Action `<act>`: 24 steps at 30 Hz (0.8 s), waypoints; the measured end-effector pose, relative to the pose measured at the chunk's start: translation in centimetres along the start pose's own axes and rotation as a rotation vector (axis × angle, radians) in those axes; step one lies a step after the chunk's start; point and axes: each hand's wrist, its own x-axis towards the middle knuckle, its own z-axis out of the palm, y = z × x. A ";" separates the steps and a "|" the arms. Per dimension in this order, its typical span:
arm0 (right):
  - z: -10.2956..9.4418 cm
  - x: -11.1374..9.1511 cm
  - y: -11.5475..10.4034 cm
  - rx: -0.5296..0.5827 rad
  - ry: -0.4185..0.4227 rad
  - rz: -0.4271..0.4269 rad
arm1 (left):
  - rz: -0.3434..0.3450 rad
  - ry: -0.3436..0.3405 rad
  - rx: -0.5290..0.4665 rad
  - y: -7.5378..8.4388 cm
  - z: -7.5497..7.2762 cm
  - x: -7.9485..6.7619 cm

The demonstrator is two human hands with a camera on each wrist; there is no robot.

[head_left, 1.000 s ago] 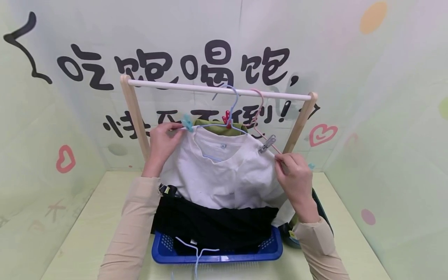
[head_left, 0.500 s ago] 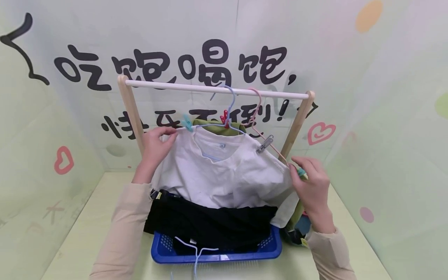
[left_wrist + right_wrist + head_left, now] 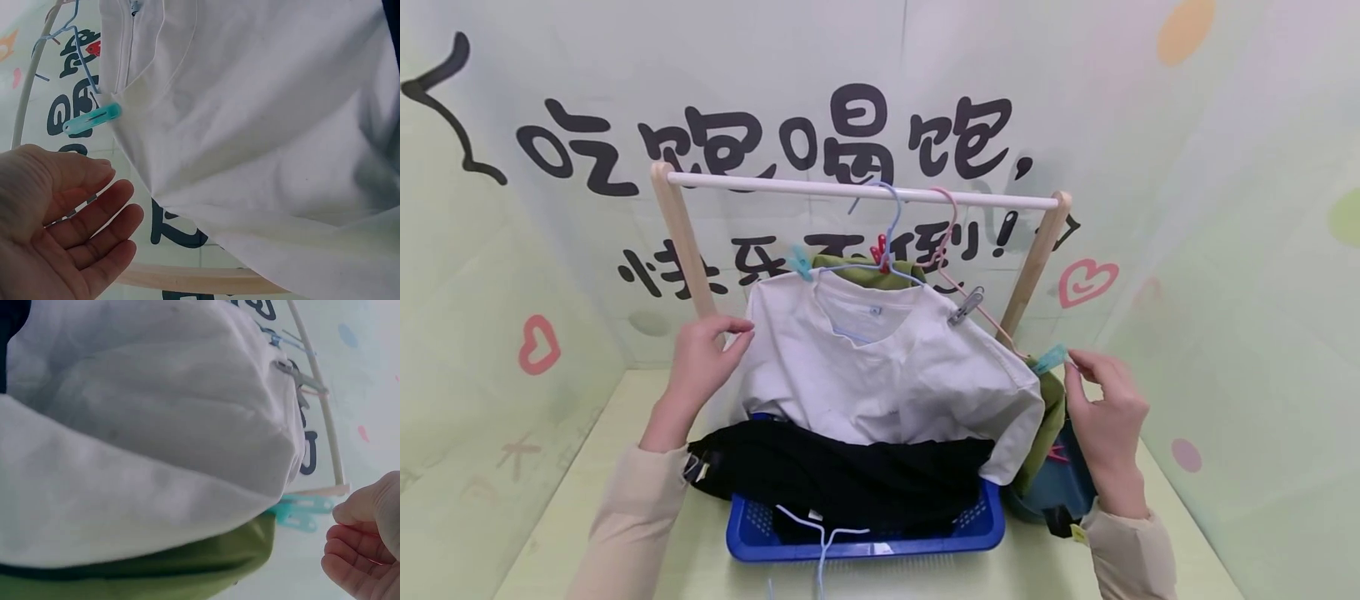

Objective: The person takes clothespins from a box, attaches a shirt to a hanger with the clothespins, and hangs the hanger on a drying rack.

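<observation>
A white shirt [image 3: 857,367] hangs on a blue hanger [image 3: 892,225], with a teal clothespin [image 3: 801,262] at one shoulder and a grey clothespin [image 3: 966,306] at the other. Just left of its shoulder is my left hand [image 3: 707,362], fingers loosely bent and apart from the cloth in the left wrist view [image 3: 75,225]. My right hand [image 3: 1108,408] is beside another teal clothespin [image 3: 1049,359] on the green garment [image 3: 1043,425] behind. In the right wrist view, my thumb is at that pin's tip; I cannot tell whether they touch.
The white bar [image 3: 775,183] of a wooden-legged rack carries the blue hanger and a pink hanger [image 3: 950,242]. Below, black clothing [image 3: 842,475] lies over a blue basket [image 3: 865,552], with a loose light-blue hanger [image 3: 824,542] at its front. A dark teal basin [image 3: 1060,483] stands at right.
My left hand has come off the shirt's shoulder and moved down and left. My right hand has let go of the other shoulder and moved right, beside the teal clothespin.
</observation>
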 end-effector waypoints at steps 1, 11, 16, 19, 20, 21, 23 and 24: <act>-0.1 -0.2 0.2 -0.004 0.005 0.011 | 0.003 -0.006 0.005 0.0 -0.2 -0.4; -0.9 -1.9 2.7 -0.065 -0.025 0.072 | -0.009 -0.118 0.057 0.4 -1.1 -5.1; -0.8 -2.9 3.7 -0.112 -0.078 0.077 | 0.006 -0.161 0.076 0.5 -1.1 -7.1; -0.5 -3.5 4.5 -0.124 -0.108 0.081 | 0.017 -0.172 0.083 0.4 -1.1 -8.1; -0.4 -3.7 4.7 -0.131 -0.118 0.083 | 0.022 -0.173 0.082 0.4 -1.1 -8.4; -0.3 -3.8 5.0 -0.134 -0.128 0.086 | 0.026 -0.172 0.079 0.3 -1.1 -8.8; -0.1 -4.2 5.5 -0.143 -0.148 0.098 | 0.039 -0.166 0.068 0.3 -1.1 -9.4; 0.0 -4.4 5.7 -0.150 -0.160 0.105 | 0.046 -0.162 0.063 0.2 -1.1 -9.7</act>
